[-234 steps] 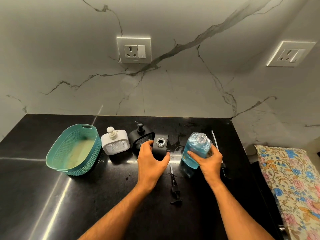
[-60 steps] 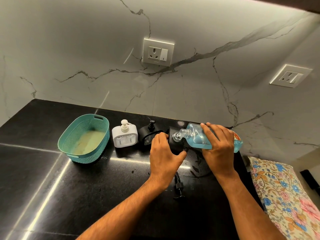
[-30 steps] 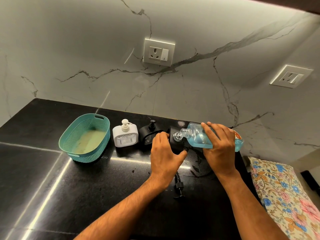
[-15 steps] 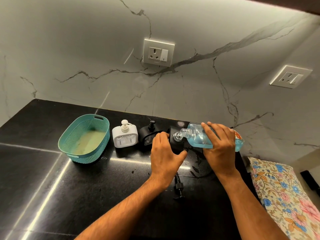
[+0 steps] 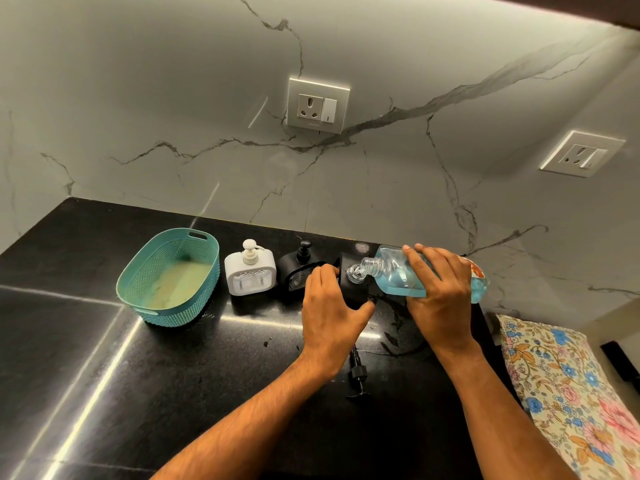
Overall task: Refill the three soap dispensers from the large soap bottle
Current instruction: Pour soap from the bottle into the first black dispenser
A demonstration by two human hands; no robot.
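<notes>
two hands (image 5: pixel 330 315) forward, left fingers (image 5: pixel 320 277) gripping open black dispenser (image 5: pixel 353 291), right fingers (image 5: pixel 429 263) wrapping tipped soap bottle (image 5: pixel 391 273)

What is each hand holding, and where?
Left hand grips the open black dispenser round its body; right hand holds the tilted soap bottle round its middle.

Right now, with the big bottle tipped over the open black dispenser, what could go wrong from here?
1. The large soap bottle lies almost flat, its mouth at the open black dispenser; the opening looks narrow, so blue soap may spill onto the black counter.
2. The dispenser is opaque, so overfilling is hard to notice.
3. The loose pump lies by the left hand's wrist and could be knocked.
</notes>
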